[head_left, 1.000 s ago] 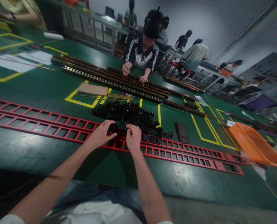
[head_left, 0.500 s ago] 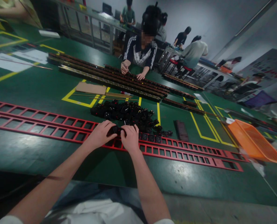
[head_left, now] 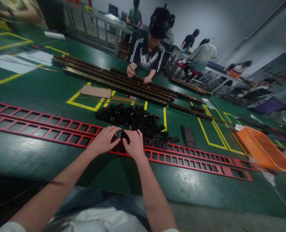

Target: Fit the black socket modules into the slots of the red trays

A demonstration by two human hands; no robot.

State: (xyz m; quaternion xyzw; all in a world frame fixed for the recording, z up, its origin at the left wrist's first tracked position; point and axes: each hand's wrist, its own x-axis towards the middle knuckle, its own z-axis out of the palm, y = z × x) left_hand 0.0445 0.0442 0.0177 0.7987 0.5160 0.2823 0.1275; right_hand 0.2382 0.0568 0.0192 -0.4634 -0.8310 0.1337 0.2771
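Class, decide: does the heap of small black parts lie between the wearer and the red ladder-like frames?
No: the heap of black parts lies beyond the red frames.

Surface: green, yellow-lined
Black socket heap: middle
Red slotted frames: six o'clock of heap
Dark rails: twelve o'clock
Cardboard: ten o'clock
Orange basket: three o'clock
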